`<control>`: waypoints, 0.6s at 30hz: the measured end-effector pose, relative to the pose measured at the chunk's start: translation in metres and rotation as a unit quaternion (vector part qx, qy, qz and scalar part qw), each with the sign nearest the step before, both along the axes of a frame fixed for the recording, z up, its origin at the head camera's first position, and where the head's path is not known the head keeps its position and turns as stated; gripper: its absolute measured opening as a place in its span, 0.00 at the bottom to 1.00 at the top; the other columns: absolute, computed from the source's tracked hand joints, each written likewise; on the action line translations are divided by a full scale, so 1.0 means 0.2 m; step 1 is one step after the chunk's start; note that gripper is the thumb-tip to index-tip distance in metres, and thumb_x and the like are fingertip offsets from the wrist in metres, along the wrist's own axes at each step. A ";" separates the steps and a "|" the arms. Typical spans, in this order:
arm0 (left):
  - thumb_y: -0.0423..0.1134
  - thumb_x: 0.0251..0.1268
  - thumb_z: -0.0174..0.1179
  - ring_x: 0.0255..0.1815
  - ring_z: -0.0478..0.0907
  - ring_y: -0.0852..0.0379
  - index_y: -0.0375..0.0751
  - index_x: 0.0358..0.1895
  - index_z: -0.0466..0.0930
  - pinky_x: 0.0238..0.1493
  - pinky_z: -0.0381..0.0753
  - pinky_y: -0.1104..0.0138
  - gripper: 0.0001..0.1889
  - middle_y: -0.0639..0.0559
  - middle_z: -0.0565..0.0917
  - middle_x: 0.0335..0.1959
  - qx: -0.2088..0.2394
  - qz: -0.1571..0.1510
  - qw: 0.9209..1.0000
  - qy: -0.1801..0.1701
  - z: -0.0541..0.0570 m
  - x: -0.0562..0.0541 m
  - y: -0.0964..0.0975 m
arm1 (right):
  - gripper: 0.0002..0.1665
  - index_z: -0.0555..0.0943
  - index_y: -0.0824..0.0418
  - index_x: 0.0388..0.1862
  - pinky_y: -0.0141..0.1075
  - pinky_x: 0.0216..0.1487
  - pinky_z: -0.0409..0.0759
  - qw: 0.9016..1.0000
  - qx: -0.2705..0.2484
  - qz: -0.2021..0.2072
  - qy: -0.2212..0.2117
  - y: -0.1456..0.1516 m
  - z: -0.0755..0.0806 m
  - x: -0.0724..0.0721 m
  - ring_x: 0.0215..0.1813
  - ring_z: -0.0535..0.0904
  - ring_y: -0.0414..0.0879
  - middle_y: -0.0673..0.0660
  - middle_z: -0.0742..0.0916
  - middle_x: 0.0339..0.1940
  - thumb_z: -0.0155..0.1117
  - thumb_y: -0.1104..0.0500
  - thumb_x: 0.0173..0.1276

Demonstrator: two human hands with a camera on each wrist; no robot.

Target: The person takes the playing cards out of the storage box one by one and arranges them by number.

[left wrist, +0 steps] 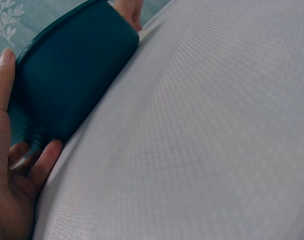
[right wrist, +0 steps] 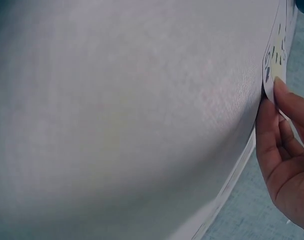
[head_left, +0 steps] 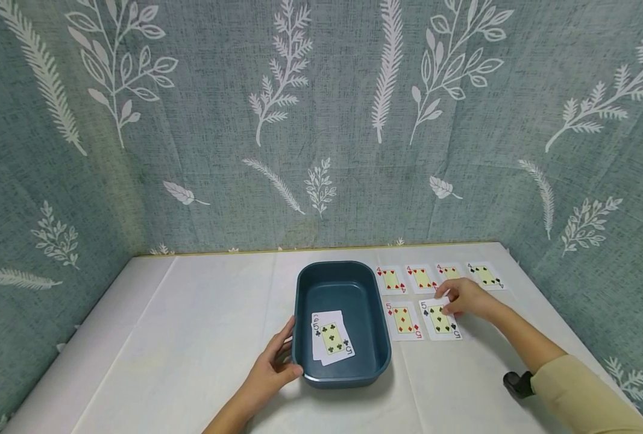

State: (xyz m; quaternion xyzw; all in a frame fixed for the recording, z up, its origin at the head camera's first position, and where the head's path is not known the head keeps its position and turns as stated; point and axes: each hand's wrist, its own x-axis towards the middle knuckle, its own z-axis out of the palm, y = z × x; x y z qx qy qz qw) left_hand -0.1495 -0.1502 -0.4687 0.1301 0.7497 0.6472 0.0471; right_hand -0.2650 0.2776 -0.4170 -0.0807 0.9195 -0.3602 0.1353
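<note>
My left hand [head_left: 269, 364] holds the near left corner of a dark teal plastic bin [head_left: 383, 337], its thumb by the rim and its other fingers along the side wall. Inside the bin, a five of clubs [head_left: 333, 343] overlaps another white card face up. Over on the right, my right hand [head_left: 464, 298] pinches the upper right part of a five of spades [head_left: 437, 322]. In the right wrist view the thumb is on the face of that card [right wrist: 276, 57], with a finger behind it. To its left lies a five of diamonds [head_left: 404, 322].
A row of fours runs behind the fives, from a red four [head_left: 390, 280] beside the bin to a black four [head_left: 484, 275] at right. A black device [head_left: 518, 384] is by the right sleeve [head_left: 581, 395]. Patterned cloth [head_left: 321, 120] hangs behind the white-covered table [head_left: 202, 319].
</note>
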 end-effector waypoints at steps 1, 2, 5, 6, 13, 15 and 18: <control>0.37 0.58 0.66 0.66 0.66 0.40 0.55 0.74 0.55 0.49 0.75 0.71 0.41 0.43 0.62 0.71 -0.002 0.001 1.000 0.000 0.00 0.00 0.00 | 0.14 0.80 0.66 0.41 0.34 0.26 0.76 1.000 0.005 -0.002 0.003 0.00 0.00 0.00 0.24 0.72 0.43 0.53 0.74 0.22 0.70 0.69 0.54; 0.37 0.58 0.66 0.66 0.66 0.40 0.55 0.74 0.55 0.49 0.75 0.71 0.41 0.43 0.63 0.71 -0.004 0.003 1.000 -0.001 0.00 0.00 0.00 | 0.14 0.80 0.66 0.41 0.35 0.26 0.76 1.000 0.009 0.002 0.007 0.00 0.00 0.00 0.23 0.72 0.43 0.53 0.74 0.22 0.70 0.69 0.55; 0.37 0.58 0.66 0.66 0.67 0.41 0.55 0.74 0.55 0.49 0.76 0.70 0.41 0.44 0.63 0.70 -0.010 0.007 1.000 -0.002 0.00 0.00 0.00 | 0.14 0.80 0.66 0.41 0.35 0.26 0.75 1.000 0.012 0.008 0.011 -0.01 0.00 0.01 0.22 0.72 0.43 0.53 0.74 0.21 0.70 0.69 0.54; 0.37 0.58 0.66 0.65 0.67 0.41 0.55 0.74 0.55 0.49 0.76 0.70 0.41 0.44 0.63 0.70 -0.012 0.008 1.000 -0.003 0.00 0.00 0.01 | 0.14 0.80 0.66 0.41 0.36 0.26 0.75 1.000 0.013 0.008 0.012 -0.01 0.00 0.01 0.22 0.72 0.43 0.53 0.75 0.22 0.70 0.69 0.54; 0.37 0.58 0.66 0.66 0.67 0.41 0.56 0.74 0.54 0.51 0.77 0.68 0.41 0.44 0.63 0.71 -0.017 0.007 1.000 -0.006 0.00 0.00 0.01 | 0.15 0.81 0.66 0.39 0.35 0.28 0.72 0.999 0.035 0.003 0.023 -0.01 0.00 0.01 0.27 0.70 0.44 0.53 0.78 0.26 0.72 0.68 0.52; 0.37 0.58 0.66 0.66 0.67 0.40 0.55 0.74 0.54 0.50 0.77 0.69 0.41 0.44 0.63 0.70 -0.016 0.006 1.000 -0.004 0.00 -0.01 0.01 | 0.15 0.81 0.65 0.39 0.36 0.30 0.71 0.998 0.049 -0.002 0.031 -0.02 0.00 0.01 0.30 0.70 0.45 0.54 0.78 0.28 0.73 0.68 0.52; 0.37 0.59 0.65 0.65 0.67 0.39 0.54 0.74 0.54 0.50 0.77 0.70 0.41 0.42 0.63 0.70 -0.022 0.002 1.000 0.007 0.00 0.00 0.00 | 0.16 0.80 0.65 0.39 0.37 0.33 0.71 0.997 0.067 0.002 0.047 -0.02 0.00 0.01 0.34 0.71 0.46 0.55 0.80 0.31 0.73 0.67 0.51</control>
